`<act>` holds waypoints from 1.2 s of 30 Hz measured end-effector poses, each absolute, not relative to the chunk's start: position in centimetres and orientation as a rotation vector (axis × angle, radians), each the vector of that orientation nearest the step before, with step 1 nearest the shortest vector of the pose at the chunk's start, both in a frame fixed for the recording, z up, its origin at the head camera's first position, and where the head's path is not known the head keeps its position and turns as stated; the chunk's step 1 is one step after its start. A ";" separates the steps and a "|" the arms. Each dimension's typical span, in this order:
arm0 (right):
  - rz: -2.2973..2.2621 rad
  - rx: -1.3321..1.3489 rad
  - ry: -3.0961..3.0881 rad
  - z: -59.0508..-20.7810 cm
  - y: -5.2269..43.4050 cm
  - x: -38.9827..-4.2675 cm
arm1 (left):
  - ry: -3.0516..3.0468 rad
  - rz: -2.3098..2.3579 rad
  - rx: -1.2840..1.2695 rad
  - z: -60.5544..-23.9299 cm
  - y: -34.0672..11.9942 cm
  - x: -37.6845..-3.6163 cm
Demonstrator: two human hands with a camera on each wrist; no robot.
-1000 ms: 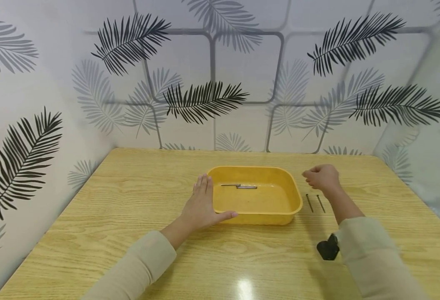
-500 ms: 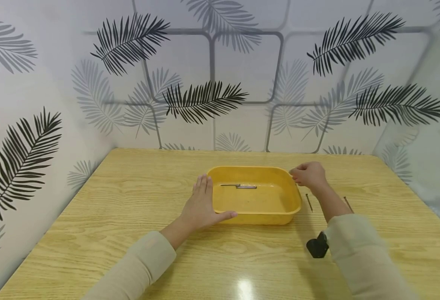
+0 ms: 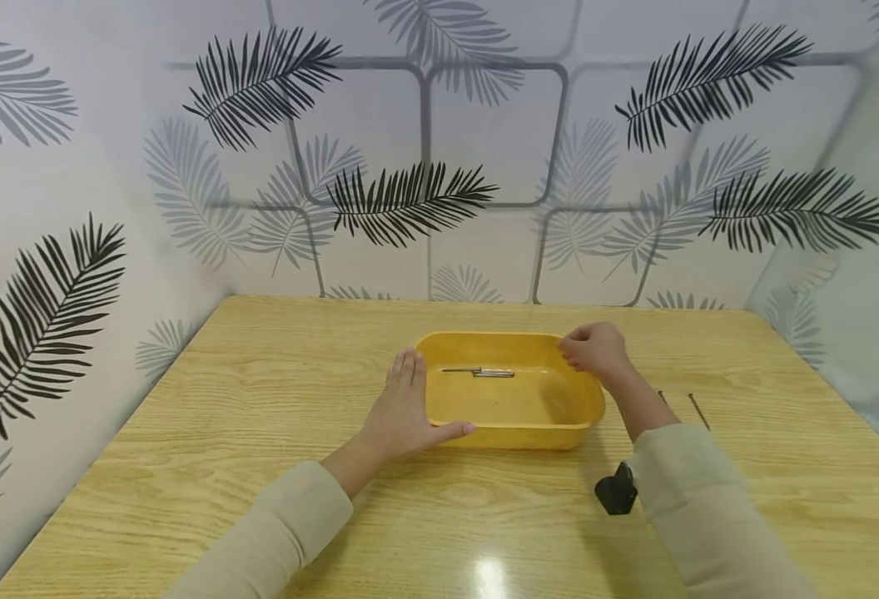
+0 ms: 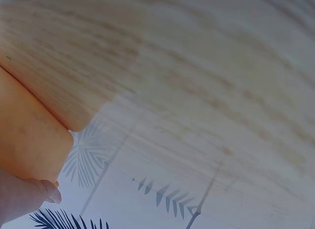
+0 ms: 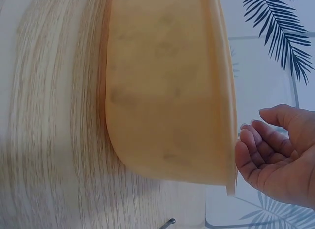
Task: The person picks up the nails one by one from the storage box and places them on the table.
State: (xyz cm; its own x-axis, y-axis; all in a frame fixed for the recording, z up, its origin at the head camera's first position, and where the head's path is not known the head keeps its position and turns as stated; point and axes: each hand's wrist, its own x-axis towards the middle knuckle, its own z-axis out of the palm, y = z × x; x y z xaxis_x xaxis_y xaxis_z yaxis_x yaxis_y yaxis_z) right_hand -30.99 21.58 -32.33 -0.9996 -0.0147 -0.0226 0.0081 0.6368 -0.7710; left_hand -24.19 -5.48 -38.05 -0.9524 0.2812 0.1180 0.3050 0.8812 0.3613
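Observation:
My left hand [image 3: 404,408] rests with straight fingers along the left end of the yellow plastic tray [image 3: 514,436], thumb over its front rim. In the left wrist view only a bit of that hand [image 4: 22,197] shows against the tray's side. My right hand [image 3: 597,351] is above the tray's back right corner, its fingers curled in a pinch; a nail between the fingertips is mostly hidden. Thin metal nails [image 3: 494,373] lie inside the tray toward the back. The right wrist view shows the curled right hand [image 5: 280,155] just beyond the tray's rim [image 5: 230,115].
Right of the tray, a nail [image 3: 698,411] lies on the wooden table [image 3: 260,374]; another nail [image 3: 661,395] is partly covered by the right forearm. A black wrist device [image 3: 617,489] hangs by the right sleeve. A leaf-patterned wall [image 3: 484,166] rises behind the table.
My right hand has moved left, from beside the tray to above its back right corner, with its fingers still curled. My left hand and the nails in the tray have stayed put.

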 end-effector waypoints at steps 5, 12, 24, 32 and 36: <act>-1.317 -0.042 2.811 -32.5 20.9 -31.1 | -2.977 -0.581 -0.473 -38.1 -5.5 -24.2; -1.312 -0.054 2.800 -33.1 20.0 -31.3 | -2.982 -0.559 -0.468 -38.1 -5.4 -24.3; -1.173 -0.149 2.778 -35.1 17.5 -31.8 | -2.984 -0.563 -0.468 -38.3 -5.5 -24.3; -0.938 -0.519 2.930 -43.1 19.1 -38.8 | -2.979 -0.562 -0.461 -38.2 -5.5 -24.3; -0.706 -0.698 3.039 -50.8 20.7 -46.2 | -2.978 -0.575 -0.460 -38.1 -5.5 -24.3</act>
